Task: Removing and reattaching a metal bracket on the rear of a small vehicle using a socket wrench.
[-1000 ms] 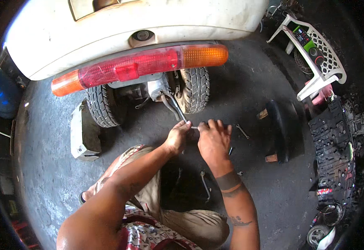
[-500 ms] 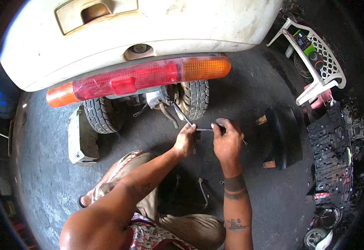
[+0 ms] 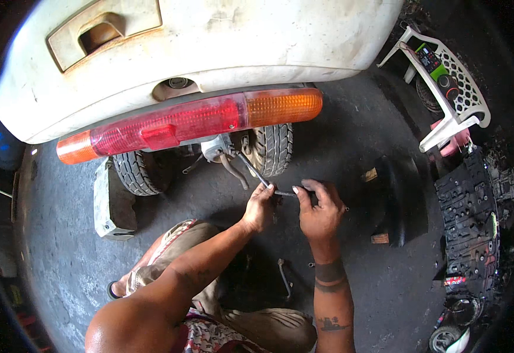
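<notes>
My left hand (image 3: 259, 208) is closed around the lower end of a long dark rod (image 3: 251, 167). That rod slants up to a grey metal housing (image 3: 214, 145) under the vehicle's rear. My right hand (image 3: 320, 213) pinches a slim metal bar (image 3: 285, 192) that meets the rod at my left thumb. A small end of what seems to be the same bar pokes out past the right hand's far side. A curved pipe (image 3: 234, 172) hangs from the housing beside the rod. The exact joint between rod and bar is hidden by my fingers.
A white vehicle body (image 3: 233, 41) with a red and orange light bar (image 3: 198, 120) overhangs two tires (image 3: 273, 150). A pale block (image 3: 113, 203) stands left. Metal tools (image 3: 284, 279) lie on the floor. Rightward are a black curved panel (image 3: 407, 200), an engine part (image 3: 469, 212) and a white plastic chair (image 3: 466, 88).
The view has shifted, so the vehicle and light bar sit lower and farther left. Both hands keep their holds on the rod and bar, and the right hand has turned slightly.
</notes>
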{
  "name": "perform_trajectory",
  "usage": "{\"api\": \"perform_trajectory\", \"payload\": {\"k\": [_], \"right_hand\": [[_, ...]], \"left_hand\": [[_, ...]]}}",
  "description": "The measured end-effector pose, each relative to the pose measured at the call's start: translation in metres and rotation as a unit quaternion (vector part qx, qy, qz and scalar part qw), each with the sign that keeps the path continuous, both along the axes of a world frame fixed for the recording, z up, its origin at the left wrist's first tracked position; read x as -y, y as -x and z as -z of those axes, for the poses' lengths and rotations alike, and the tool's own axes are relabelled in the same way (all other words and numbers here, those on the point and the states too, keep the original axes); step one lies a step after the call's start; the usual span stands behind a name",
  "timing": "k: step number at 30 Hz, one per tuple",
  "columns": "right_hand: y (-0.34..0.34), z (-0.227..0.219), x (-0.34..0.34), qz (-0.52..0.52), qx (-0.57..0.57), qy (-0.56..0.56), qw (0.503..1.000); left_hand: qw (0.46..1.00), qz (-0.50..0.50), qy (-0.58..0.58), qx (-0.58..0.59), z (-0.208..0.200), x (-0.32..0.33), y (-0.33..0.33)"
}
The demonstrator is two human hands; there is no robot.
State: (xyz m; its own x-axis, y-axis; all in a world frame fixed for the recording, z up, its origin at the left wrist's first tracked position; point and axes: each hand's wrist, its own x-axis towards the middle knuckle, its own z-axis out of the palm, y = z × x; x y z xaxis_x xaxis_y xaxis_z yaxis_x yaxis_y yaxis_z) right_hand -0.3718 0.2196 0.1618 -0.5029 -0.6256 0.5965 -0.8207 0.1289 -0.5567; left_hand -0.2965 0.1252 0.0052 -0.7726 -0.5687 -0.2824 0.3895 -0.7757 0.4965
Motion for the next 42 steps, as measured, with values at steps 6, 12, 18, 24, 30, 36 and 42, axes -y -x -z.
{"api": "perform_trajectory", "payload": {"k": [6, 12, 18, 24, 30, 36, 42], "right_hand": [[0.001, -0.002, -0.005, -0.008, 0.000, -0.026, 1.000], [0.001, -0.005, -0.014, -0.002, -0.002, -0.021, 1.000], [0.004, -0.004, -0.022, -0.018, 0.022, -0.016, 0.999], [0.005, -0.006, -0.018, -0.022, 0.025, -0.005, 0.999], [0.002, -0.010, -0.008, -0.039, 0.022, -0.004, 0.999], [0.003, -0.008, -0.011, -0.028, 0.022, 0.008, 0.999], [0.005, -0.008, -0.014, -0.025, 0.032, 0.020, 0.999]], "left_hand": [[0.999, -0.002, -0.029, 0.016, -0.010, -0.005, -0.002], [0.999, -0.026, -0.036, 0.019, -0.027, -0.006, -0.002], [1.000, 0.005, -0.013, -0.026, -0.015, -0.005, 0.000], [0.998, -0.007, -0.016, -0.064, -0.010, -0.005, 0.004], [0.994, -0.016, -0.055, -0.098, -0.014, -0.005, 0.008], [0.998, -0.012, -0.035, -0.059, -0.014, -0.007, 0.004], [0.997, -0.024, -0.020, -0.070, -0.020, -0.007, 0.009]]}}
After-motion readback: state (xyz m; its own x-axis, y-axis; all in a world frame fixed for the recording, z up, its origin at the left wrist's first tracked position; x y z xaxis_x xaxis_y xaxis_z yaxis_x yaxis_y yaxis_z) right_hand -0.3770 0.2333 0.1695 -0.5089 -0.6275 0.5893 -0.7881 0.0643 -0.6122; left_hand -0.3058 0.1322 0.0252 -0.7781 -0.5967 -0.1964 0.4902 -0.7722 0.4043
